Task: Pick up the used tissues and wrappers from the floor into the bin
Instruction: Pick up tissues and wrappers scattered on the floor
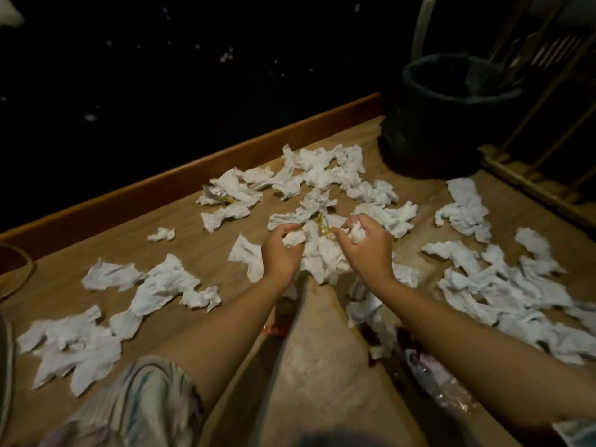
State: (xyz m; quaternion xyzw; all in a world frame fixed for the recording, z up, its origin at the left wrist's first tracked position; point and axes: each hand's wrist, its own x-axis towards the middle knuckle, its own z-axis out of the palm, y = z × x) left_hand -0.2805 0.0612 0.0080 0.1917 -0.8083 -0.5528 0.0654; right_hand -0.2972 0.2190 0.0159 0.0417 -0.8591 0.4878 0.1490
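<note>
1. Your left hand [280, 250]: fingers curled round a crumpled tissue [293, 237].
2. Your right hand [367, 245]: fingers clamped on another tissue wad [356, 233].
3. Loose tissues [319, 171]: strewn over the floor [322, 366].
4. Bin [448, 114]: far right, upright.

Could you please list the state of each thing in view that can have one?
Left hand: gripping a crumpled tissue.
Right hand: gripping a crumpled tissue.
Bin: upright, open, lined with a dark bag.
Tissues on the floor: crumpled, scattered, not yet collected.
Yellow wrapper: lying among the tissues between the hands.
</note>
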